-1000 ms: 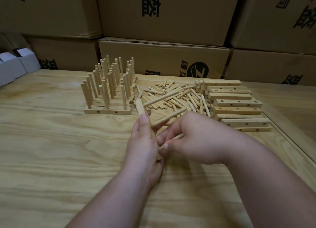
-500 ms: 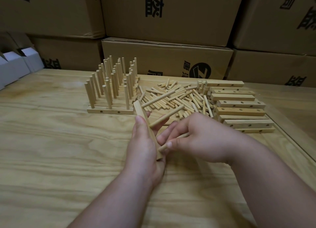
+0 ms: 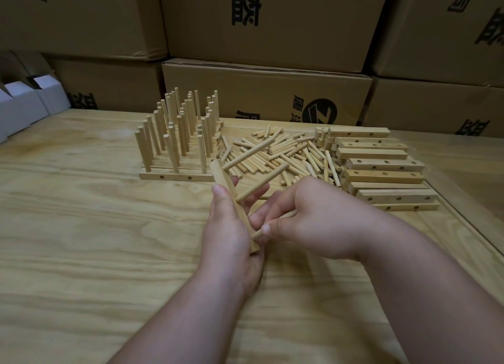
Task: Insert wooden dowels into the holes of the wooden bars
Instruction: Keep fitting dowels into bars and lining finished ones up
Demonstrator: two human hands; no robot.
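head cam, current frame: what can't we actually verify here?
Head view only:
- Held bar: hole faces turned away and covered by the left hand.
- Dowel tip at the bar's lower end: the contact is hidden by the right hand fingers, so seating can't be told.
- Second dowel: its base is behind the left fingers.
- Finished bars: back rows blocked by front dowels.
- Carton print: cut by the top edge.
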